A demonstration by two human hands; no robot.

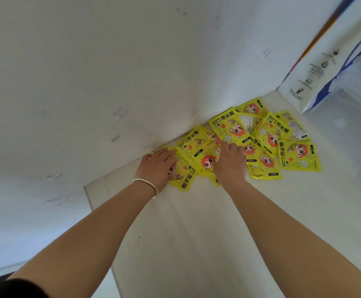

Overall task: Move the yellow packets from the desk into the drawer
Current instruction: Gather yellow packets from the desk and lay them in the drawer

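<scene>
1. The packets lie scattered along the back edge of the desk. The left hand rests flat on them; I cannot tell the right hand's grip.
2. Rake them into one stack before lifting.

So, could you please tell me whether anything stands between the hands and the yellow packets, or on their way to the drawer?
Nothing visible does: the left hand and right hand rest on the yellow packets on the desk. The drawer is out of view, so that path cannot be judged.
</scene>
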